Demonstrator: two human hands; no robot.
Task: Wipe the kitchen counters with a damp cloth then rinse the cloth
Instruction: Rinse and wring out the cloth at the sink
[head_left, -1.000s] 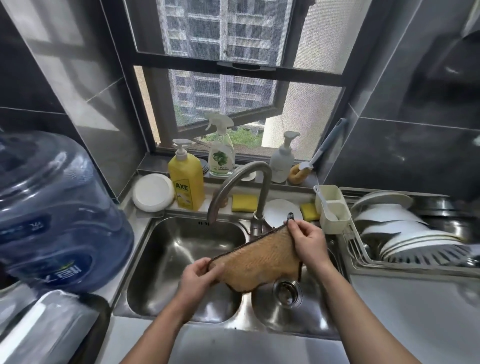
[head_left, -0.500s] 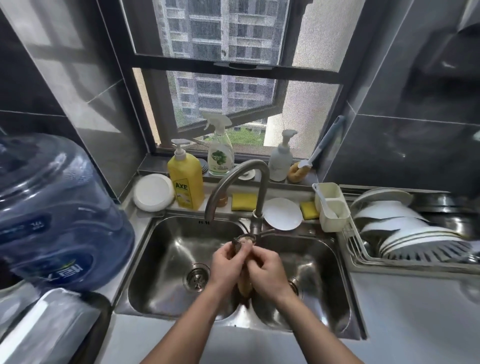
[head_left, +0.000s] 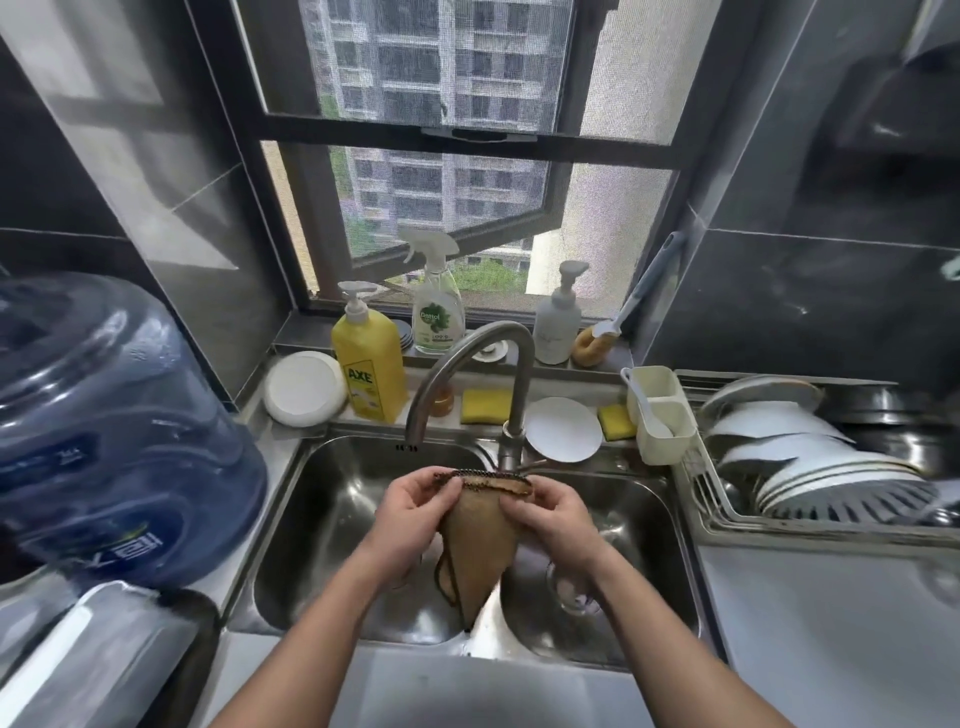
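A brown cloth (head_left: 480, 540) with a dark braided edge hangs folded over the divider of the double steel sink (head_left: 332, 519). My left hand (head_left: 410, 514) pinches its top edge on the left. My right hand (head_left: 550, 514) pinches the same edge on the right. The cloth tapers to a point below my hands. The curved steel faucet (head_left: 467, 353) stands just behind, its spout over the left basin. I see no water running.
A big blue water jug (head_left: 114, 431) stands left of the sink. A yellow soap bottle (head_left: 369, 364), spray bottle (head_left: 436, 301), sponges (head_left: 485, 405) and white lids line the back ledge. A dish rack with plates (head_left: 810, 467) sits right, grey counter (head_left: 841, 634) in front of it.
The cloth was held spread open, then bunched between both hands. Now my hands have moved slightly apart and the cloth hangs folded from its top edge.
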